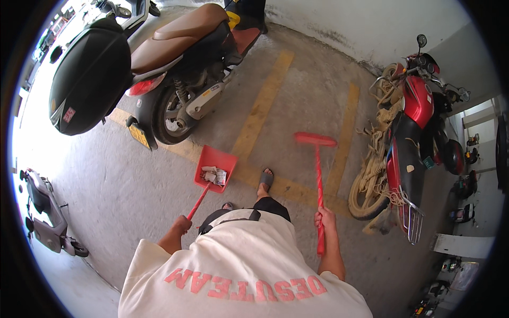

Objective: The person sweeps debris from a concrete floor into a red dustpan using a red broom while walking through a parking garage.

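My left hand (182,224) is closed round the handle of a red dustpan (221,156), held out ahead of me on the left. Crumpled paper scraps (214,175) lie in its pan. My right hand (325,217) grips the red, spiral-patterned handle of a broom (318,175). The broom's red head (316,139) is out in front, slightly blurred, over the concrete between two yellow lines. Its handle end sticks out below my fist. Dustpan and broom are apart from each other.
A scooter with a brown seat (183,37) and black top box (91,77) stands at the front left. A red motorcycle (418,102) with beige straps (374,159) is parked at the right. Yellow lines (265,100) cross the floor before a white wall (350,26).
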`<state>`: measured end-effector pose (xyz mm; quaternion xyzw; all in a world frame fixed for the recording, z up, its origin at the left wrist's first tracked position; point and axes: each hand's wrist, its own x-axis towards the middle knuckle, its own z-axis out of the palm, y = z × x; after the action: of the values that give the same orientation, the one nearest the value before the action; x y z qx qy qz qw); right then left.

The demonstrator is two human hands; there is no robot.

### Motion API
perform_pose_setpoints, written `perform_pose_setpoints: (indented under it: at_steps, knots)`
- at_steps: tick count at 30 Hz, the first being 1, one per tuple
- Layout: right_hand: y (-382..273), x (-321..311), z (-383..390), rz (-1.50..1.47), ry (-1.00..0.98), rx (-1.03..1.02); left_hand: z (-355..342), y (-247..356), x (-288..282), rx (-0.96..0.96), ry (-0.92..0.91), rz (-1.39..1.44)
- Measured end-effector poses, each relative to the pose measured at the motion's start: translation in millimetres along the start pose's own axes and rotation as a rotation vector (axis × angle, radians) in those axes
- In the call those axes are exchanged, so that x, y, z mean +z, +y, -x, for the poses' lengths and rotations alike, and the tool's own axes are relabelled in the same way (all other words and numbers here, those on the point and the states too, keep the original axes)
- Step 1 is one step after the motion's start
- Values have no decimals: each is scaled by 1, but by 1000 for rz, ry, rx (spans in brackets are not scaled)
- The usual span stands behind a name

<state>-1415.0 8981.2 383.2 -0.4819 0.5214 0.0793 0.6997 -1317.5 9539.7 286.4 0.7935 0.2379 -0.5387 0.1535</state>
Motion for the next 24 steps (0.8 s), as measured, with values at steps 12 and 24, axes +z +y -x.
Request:
perform_pose_setpoints:
  at_steps: [12, 24]
  knots:
    - [-114, -13, -142, -55, 37, -70, -22, 220, -68, -14, -102, -184]
    - [-115, 41, -173, 8, 48, 75, -58, 358, -106, 6, -76, -401]
